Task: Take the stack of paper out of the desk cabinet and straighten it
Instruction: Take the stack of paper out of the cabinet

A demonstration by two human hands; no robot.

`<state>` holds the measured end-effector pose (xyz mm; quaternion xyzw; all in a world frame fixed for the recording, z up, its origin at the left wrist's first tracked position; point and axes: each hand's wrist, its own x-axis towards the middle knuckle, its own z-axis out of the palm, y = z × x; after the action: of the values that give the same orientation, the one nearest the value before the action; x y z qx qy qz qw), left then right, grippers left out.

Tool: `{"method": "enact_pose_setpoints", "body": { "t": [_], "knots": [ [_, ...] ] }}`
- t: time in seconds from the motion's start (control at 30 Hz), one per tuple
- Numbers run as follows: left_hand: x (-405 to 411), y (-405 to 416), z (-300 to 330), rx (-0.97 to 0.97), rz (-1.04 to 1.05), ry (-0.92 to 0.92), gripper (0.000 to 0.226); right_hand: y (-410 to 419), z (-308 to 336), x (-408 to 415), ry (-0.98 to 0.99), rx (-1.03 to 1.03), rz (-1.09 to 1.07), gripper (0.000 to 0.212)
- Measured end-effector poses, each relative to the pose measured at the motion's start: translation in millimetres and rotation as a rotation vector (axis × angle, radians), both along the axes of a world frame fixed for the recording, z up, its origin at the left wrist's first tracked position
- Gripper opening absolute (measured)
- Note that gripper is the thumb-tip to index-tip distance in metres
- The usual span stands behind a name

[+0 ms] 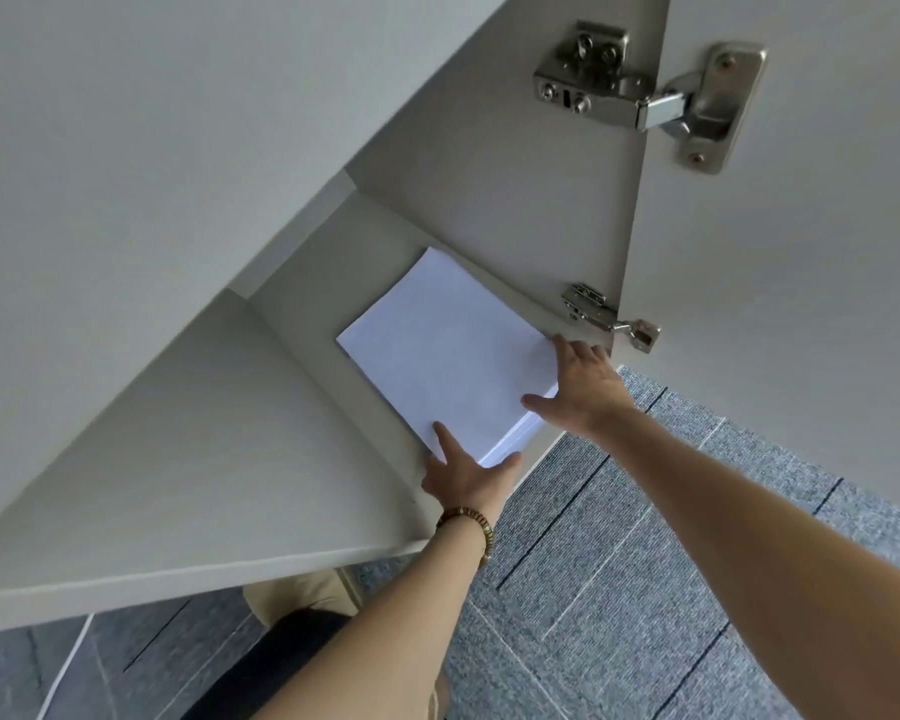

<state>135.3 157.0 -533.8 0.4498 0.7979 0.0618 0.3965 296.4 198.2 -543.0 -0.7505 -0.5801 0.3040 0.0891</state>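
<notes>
A white stack of paper (445, 345) lies flat on the floor of the open desk cabinet (302, 314), its near corner reaching the cabinet's front edge. My left hand (466, 472) grips the near corner, thumb on top and fingers under the edge. My right hand (580, 387) holds the stack's right corner, thumb on the top sheet and fingers along the side edge. The sheets look roughly aligned, with a slight stagger at the near edge.
The cabinet door (801, 226) stands swung open on the right, with two metal hinges (650, 90). The desk's side panel (178, 459) runs along the left. Grey carpet tiles (619, 563) cover the floor below. A beaded bracelet (468, 522) sits on my left wrist.
</notes>
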Motion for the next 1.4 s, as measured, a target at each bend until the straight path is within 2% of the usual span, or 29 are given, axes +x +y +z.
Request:
{"method": "enact_pose_setpoints", "body": {
  "t": [0.17,0.3,0.47,0.57,0.67,0.77,0.97,1.07,1.23,1.33,1.4],
  "knots": [
    [1.3,-40.0,1.7,0.03,-0.021,-0.002,0.109,-46.1,3.5,1.1,0.031,-0.002,-0.023,0.098],
    [5.2,-80.7,3.9,0.036,-0.025,-0.023,0.108,-87.5,3.8,-1.0,0.098,-0.024,-0.126,0.094],
    [-0.8,-115.7,2.7,-0.006,-0.054,-0.05,0.111,-121.7,-5.7,3.9,0.183,-0.064,-0.217,0.081],
    [-7.3,-121.8,-0.3,0.074,-0.043,-0.039,0.109,-117.7,-9.2,10.7,0.259,-0.088,-0.281,0.073],
    [-8.8,-123.9,0.6,0.157,0.049,-0.068,0.102,-97.3,-9.4,13.9,0.323,-0.156,-0.26,0.076],
    [-5.2,-119.5,1.6,0.181,0.146,-0.099,0.094,-77.6,-11.4,15.0,0.368,-0.232,-0.255,0.065],
    [1.3,-107.2,-0.4,0.244,0.345,-0.107,0.073,-69.8,-19.9,15.0,0.363,-0.225,-0.259,0.048],
    [5.8,-100.0,5.8,0.274,0.46,-0.167,0.063,-71.9,-19.3,16.5,0.433,-0.24,-0.257,0.044],
    [-1.1,-93.8,14.2,0.077,0.632,-0.362,0.05,-91.9,-19.0,34.9,0.537,-0.283,-0.256,0.046],
    [-4.5,-93.0,24.7,-0.158,0.619,-0.56,0.029,-110.2,-8.8,48.1,0.652,-0.305,-0.286,0.046],
    [-7.6,-97.1,31.6,-0.217,0.553,-0.62,0.029,-121.1,1.3,51.1,0.77,-0.313,-0.345,0.045]
  ]
}}
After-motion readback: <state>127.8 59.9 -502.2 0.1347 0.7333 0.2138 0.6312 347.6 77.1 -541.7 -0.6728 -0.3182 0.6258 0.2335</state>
